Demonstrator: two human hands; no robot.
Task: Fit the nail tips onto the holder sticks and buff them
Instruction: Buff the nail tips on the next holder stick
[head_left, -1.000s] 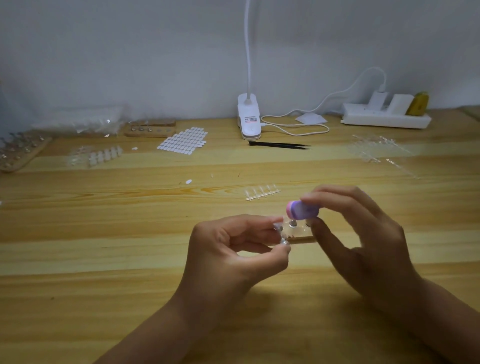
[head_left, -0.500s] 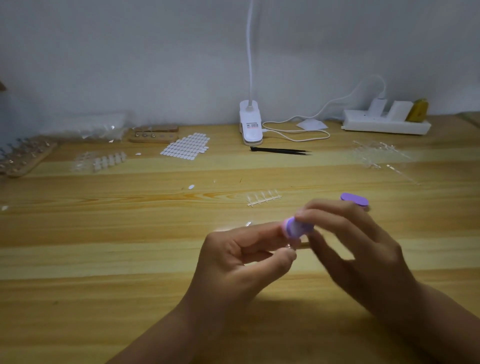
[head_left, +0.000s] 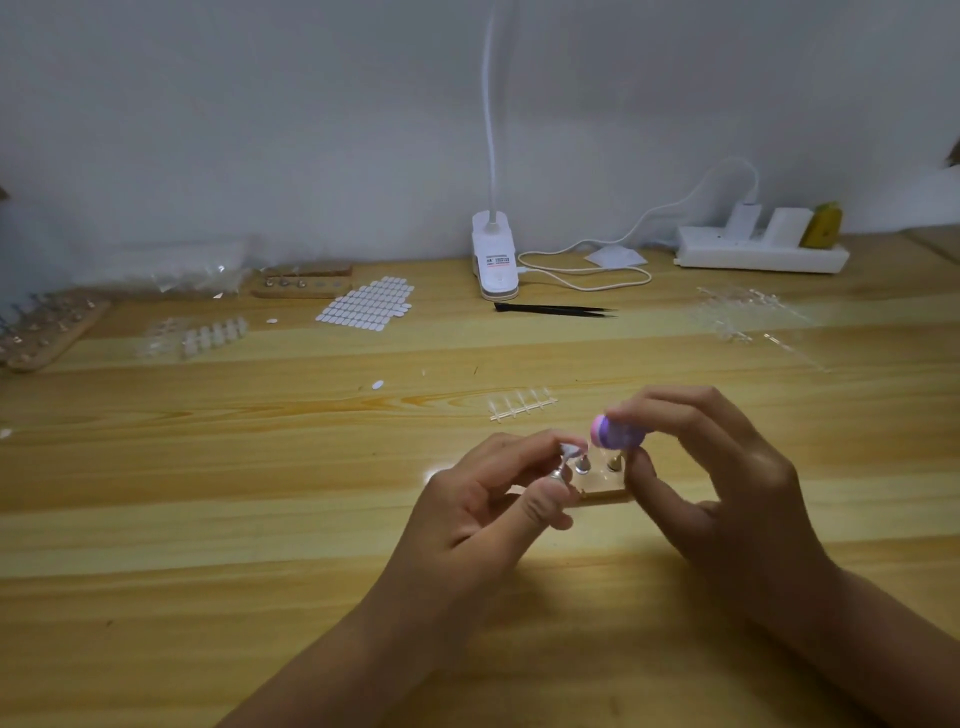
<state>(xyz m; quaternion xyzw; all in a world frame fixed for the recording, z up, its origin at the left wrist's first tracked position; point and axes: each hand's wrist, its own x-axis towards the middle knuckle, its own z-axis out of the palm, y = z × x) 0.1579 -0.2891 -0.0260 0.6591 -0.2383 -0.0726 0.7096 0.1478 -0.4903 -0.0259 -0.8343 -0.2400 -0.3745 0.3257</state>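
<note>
My left hand (head_left: 483, 514) pinches a small holder stick (head_left: 563, 465) with a clear nail tip (head_left: 571, 448) on top, between thumb and forefinger. My right hand (head_left: 717, 483) grips a purple and pink buffer block (head_left: 615, 433) just right of the nail tip, close above it. Under both lies a small wooden base (head_left: 602, 493) with two metal holder sticks (head_left: 582, 464) standing in it. A strip of clear nail tips (head_left: 522, 404) lies on the table behind the hands.
Black tweezers (head_left: 553, 309), a white clip lamp (head_left: 494, 260) and a power strip (head_left: 761, 254) sit at the back. A sheet of white adhesive tabs (head_left: 369, 309), more nail tips (head_left: 213, 332) and wooden holder racks (head_left: 47, 332) lie at the back left; clear sprues (head_left: 748, 314) at the right.
The buffer block in my right hand has shifted up and to the right off the nail tip. The wooden base with its sticks shows again between the hands.
</note>
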